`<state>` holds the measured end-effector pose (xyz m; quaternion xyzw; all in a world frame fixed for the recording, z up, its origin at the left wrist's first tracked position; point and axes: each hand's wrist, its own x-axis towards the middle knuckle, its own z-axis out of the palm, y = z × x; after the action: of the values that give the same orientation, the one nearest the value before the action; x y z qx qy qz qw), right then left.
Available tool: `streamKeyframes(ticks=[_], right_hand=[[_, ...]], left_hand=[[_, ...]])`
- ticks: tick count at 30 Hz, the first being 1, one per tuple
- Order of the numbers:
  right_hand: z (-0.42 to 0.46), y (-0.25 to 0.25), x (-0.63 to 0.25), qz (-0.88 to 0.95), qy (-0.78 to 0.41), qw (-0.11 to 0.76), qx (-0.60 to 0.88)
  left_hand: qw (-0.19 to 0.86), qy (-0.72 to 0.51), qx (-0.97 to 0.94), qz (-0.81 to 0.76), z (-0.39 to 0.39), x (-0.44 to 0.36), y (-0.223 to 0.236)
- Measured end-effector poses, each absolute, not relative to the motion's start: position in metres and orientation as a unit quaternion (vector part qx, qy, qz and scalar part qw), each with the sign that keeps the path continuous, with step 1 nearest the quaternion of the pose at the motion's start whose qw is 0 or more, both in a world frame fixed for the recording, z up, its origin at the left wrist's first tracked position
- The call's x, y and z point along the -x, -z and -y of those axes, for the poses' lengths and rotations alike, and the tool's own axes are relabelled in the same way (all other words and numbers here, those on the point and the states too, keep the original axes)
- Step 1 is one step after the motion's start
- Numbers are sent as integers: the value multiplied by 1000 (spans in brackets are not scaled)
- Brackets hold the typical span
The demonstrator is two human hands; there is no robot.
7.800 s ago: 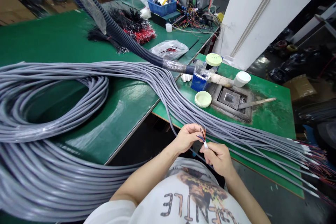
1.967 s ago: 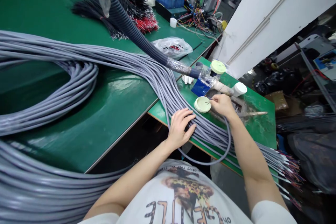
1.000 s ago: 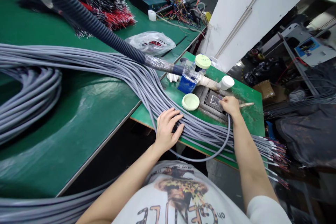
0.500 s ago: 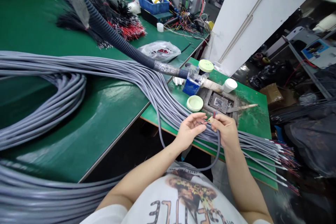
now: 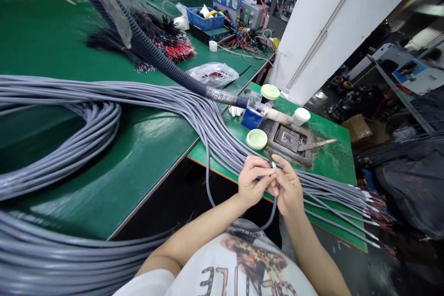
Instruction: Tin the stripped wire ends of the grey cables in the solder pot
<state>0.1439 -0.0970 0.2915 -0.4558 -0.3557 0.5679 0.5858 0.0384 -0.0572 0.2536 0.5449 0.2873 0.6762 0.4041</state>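
Note:
Between my two hands is the stripped end of a grey cable (image 5: 275, 203), its thin coloured wires (image 5: 268, 156) pointing up past my fingertips. My left hand (image 5: 255, 178) pinches at the white part just below the wires. Close against it, my right hand (image 5: 288, 188) grips the cable, which loops down toward my lap. Beneath and behind both hands runs a thick bundle of grey cables (image 5: 218, 132). On the right, that bundle ends in several white-collared tips with loose coloured wires (image 5: 378, 208).
Beyond my hands sits a solder pot (image 5: 289, 138) with a flat blade across it. Around it stand a pale green lid (image 5: 256, 139), a white cup (image 5: 301, 116) and a blue box (image 5: 252, 118) at the ribbed hose (image 5: 163, 62). Coiled cables (image 5: 93, 134) lie left.
Both hands have come together and lowered slightly, my right one moving left. The wire end now stands upright between them, and my left fingers have closed on it.

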Motion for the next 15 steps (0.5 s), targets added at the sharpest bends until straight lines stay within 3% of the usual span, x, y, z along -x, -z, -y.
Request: streamKeyframes(ticks=[2, 4, 9, 12, 15], right_hand=[[98, -291, -142, 342, -576, 594, 445], [98, -291, -141, 343, -576, 597, 441], [103, -290, -147, 365, -581, 560, 463], [105, -296, -163, 483, -546, 458, 509], [102, -312, -179, 620, -379, 390, 566]], left_hand=[[440, -674, -519, -288, 62, -41, -251], [544, -646, -453, -287, 64, -43, -251], [814, -417, -351, -199, 62, -35, -260], [824, -404, -340, -204, 60, -30, -261], [802, -423, -361, -217, 59, -27, -262]])
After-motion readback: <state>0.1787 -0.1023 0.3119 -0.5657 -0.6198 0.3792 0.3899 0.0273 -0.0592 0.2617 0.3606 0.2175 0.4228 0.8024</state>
